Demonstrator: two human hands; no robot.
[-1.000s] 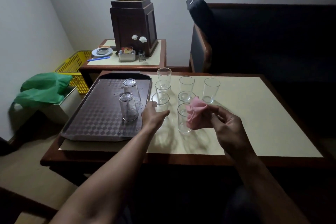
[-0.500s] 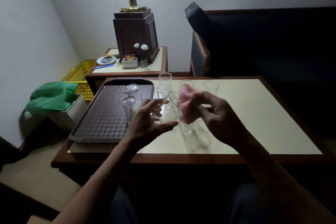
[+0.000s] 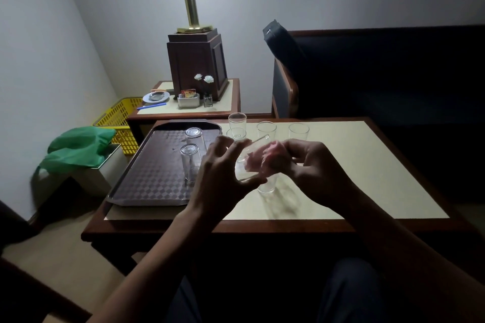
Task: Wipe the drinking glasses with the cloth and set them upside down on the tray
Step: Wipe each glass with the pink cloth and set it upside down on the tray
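Over the near part of the cream tabletop: a clear drinking glass (image 3: 245,168) is held in the air between both hands, tipped on its side with its mouth toward the right hand.
Left hand (image 3: 223,178): fingers curled over the top of the held glass and thumb under its base, gripping it.
Right hand (image 3: 315,170): fingers bent together and closed on a crumpled pink cloth (image 3: 265,158) at the mouth of the glass.
Pink cloth: bunched up and pushed into the glass, showing through its clear wall. How far in it reaches cannot be told.
Brown plastic tray (image 3: 147,181): lies on the left part of the table, with a checked pattern on its floor. Two clear glasses stand on it upside down, one farther back (image 3: 194,137) and one nearer (image 3: 191,162), close together toward its right side.
Glasses on the table: upright, right of the tray. One stands at the far edge (image 3: 237,121), one just in front of it partly behind the left hand (image 3: 236,134), two more to the right (image 3: 266,130) (image 3: 298,131), and one below the hands with only its lower part showing (image 3: 267,186).
Wooden table with cream top (image 3: 367,165): carries the tray and the glasses.
Around: a dark sofa (image 3: 380,73) stands behind the table, a yellow plastic basket (image 3: 119,119) and a green bag (image 3: 78,149) at the left.
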